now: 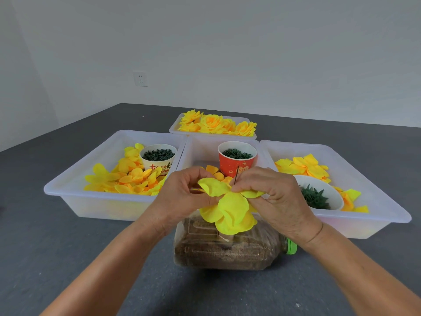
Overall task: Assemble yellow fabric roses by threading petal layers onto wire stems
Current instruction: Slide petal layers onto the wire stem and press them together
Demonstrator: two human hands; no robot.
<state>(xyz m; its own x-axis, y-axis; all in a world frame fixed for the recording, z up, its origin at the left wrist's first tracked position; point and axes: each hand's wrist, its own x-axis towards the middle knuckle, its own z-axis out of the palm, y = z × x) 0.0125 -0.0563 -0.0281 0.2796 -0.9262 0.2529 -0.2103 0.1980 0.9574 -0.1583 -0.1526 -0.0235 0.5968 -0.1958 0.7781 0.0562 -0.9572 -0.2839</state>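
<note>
I see my left hand (182,192) and right hand (268,192) both pinching the yellow petal layer (230,208), fingers curled on it, above the plastic jug (227,249) at the table's (68,258) near edge. The thin wire stem (237,175) pokes up beside my right fingertips.

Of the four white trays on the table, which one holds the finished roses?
The far tray, alone behind the other three, holds the finished roses. The three nearer trays hold loose petals and cups or a bowl of green parts.
</note>
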